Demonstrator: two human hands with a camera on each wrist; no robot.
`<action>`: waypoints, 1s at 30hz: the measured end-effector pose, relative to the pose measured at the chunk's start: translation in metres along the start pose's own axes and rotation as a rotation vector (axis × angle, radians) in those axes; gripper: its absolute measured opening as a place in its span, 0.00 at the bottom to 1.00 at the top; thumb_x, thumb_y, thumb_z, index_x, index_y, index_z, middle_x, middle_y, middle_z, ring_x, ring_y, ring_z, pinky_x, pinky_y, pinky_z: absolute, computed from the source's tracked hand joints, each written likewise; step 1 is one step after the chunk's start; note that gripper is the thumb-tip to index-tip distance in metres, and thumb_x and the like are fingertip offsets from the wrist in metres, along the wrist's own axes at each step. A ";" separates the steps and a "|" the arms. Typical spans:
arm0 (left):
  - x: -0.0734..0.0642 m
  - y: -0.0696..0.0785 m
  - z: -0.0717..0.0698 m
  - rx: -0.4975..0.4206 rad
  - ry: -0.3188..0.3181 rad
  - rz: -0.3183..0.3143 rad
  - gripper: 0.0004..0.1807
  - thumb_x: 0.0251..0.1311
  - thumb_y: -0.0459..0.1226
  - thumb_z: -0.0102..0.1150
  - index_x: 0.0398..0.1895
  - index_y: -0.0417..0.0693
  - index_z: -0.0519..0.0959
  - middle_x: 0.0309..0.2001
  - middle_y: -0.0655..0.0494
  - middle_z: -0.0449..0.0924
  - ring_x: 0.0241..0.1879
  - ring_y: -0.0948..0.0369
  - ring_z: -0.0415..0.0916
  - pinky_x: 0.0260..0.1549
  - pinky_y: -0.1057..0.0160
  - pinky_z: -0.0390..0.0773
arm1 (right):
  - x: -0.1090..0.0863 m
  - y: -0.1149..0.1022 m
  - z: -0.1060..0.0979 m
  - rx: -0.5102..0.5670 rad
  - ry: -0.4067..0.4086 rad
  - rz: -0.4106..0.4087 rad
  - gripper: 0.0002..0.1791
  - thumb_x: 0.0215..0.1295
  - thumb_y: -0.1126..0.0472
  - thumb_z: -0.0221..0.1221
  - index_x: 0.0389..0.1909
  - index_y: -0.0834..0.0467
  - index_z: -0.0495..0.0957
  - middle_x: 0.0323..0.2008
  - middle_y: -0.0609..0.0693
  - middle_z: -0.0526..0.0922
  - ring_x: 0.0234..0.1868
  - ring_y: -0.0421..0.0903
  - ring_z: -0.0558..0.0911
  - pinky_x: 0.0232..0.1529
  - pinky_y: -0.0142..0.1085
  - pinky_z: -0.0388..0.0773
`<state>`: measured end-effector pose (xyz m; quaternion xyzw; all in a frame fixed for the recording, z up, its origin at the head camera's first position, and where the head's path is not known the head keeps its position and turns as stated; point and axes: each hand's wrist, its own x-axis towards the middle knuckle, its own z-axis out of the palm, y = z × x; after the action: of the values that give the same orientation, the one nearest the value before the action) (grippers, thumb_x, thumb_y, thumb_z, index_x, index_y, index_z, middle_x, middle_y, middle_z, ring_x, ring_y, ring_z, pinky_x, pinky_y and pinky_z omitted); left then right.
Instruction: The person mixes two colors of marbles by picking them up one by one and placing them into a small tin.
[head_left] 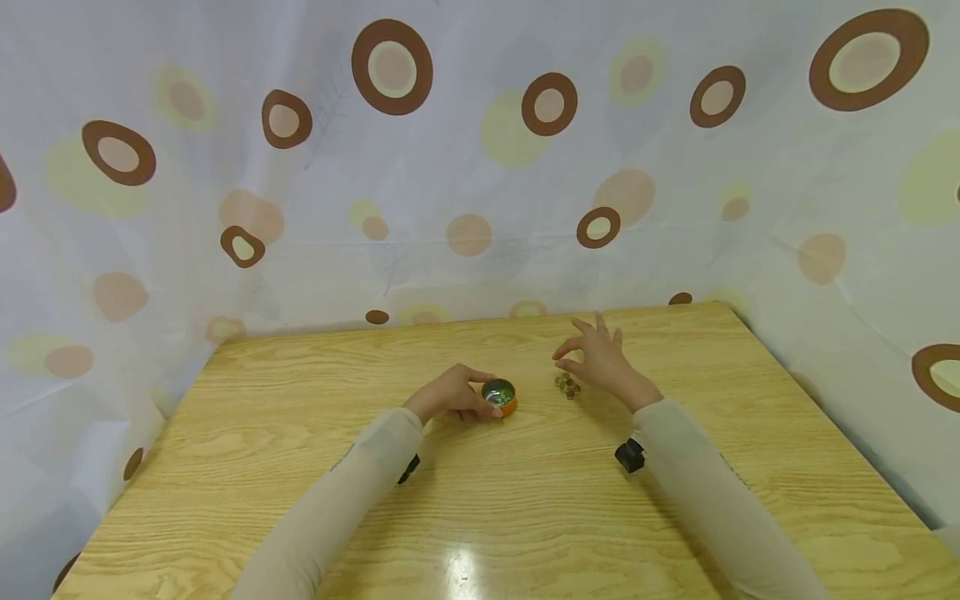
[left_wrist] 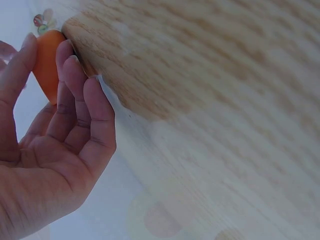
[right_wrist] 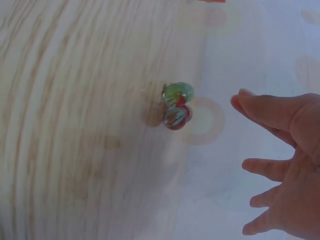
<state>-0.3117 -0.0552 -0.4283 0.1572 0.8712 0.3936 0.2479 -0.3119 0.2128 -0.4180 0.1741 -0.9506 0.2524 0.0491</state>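
Note:
A small round bowl (head_left: 498,397), orange outside and dark inside with something green and shiny in it, stands on the wooden table. My left hand (head_left: 456,393) grips its side between thumb and fingers; the orange wall (left_wrist: 49,65) shows between them in the left wrist view. To the right of the bowl lies a small cluster of glass marbles (head_left: 567,386). Above them hovers my right hand (head_left: 597,358), thumb and index tips close together, the other fingers spread. In the right wrist view these marbles (right_wrist: 177,105), green, red and clear, sit apart from the fingertips.
The light wooden table (head_left: 315,450) runs back to a white cloth (head_left: 450,167) printed with brown, peach and yellow spots, which also hangs at both sides. A black wrist device (head_left: 630,456) sits under the right sleeve.

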 end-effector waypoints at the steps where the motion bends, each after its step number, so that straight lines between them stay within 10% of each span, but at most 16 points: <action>1: 0.000 0.000 0.000 -0.002 0.000 0.000 0.38 0.53 0.41 0.72 0.68 0.49 0.69 0.26 0.52 0.85 0.21 0.59 0.76 0.24 0.63 0.78 | 0.000 0.001 0.000 0.001 -0.001 0.007 0.08 0.64 0.60 0.63 0.39 0.59 0.86 0.68 0.70 0.57 0.69 0.77 0.39 0.59 0.74 0.32; 30: 0.000 -0.001 0.001 -0.032 -0.002 0.003 0.37 0.53 0.40 0.72 0.68 0.49 0.70 0.26 0.50 0.85 0.19 0.59 0.76 0.24 0.62 0.79 | 0.003 0.010 0.009 -0.070 -0.057 0.069 0.05 0.62 0.62 0.64 0.37 0.58 0.86 0.68 0.72 0.56 0.69 0.77 0.38 0.59 0.73 0.31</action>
<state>-0.3114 -0.0554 -0.4293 0.1548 0.8642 0.4077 0.2509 -0.3181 0.2154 -0.4294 0.1465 -0.9652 0.2156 0.0194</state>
